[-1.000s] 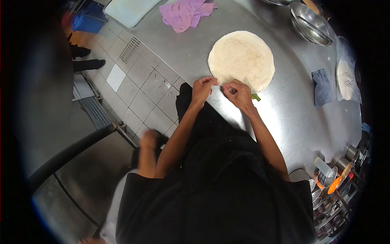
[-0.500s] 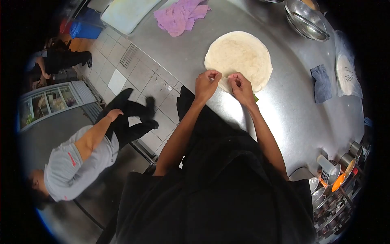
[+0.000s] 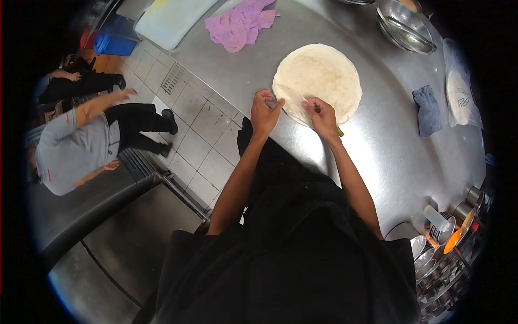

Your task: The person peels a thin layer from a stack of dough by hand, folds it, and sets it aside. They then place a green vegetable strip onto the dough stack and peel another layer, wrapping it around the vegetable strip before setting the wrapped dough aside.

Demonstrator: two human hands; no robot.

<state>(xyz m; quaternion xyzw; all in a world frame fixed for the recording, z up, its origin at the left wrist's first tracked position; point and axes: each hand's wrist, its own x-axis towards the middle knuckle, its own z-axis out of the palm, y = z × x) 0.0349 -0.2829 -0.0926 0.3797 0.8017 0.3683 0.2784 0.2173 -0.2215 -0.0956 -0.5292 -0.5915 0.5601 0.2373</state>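
Observation:
A pale round tortilla (image 3: 318, 70) lies flat on the steel table (image 3: 377, 102), with a thin lifted flap along its near left edge. My right hand (image 3: 322, 116) is at the near edge, thumb and fingers pinched on the tortilla's rim. Just left of the tortilla, my left hand (image 3: 264, 113) is open, fingers apart and thumb tip close to the edge. A bit of something green (image 3: 340, 131) pokes out beside my right wrist.
A pink cloth (image 3: 240, 24) and a white cutting board (image 3: 170, 21) lie far left. Metal bowls (image 3: 404, 27), a grey-blue cloth (image 3: 427, 110) and a plastic bag (image 3: 463, 92) are on the right. A person in a grey shirt (image 3: 81, 143) walks on the tiled floor at left.
My left hand has let go of the tortilla's edge, opened and shifted slightly left. My right hand has stayed at the rim. The person in grey has moved farther away up the aisle.

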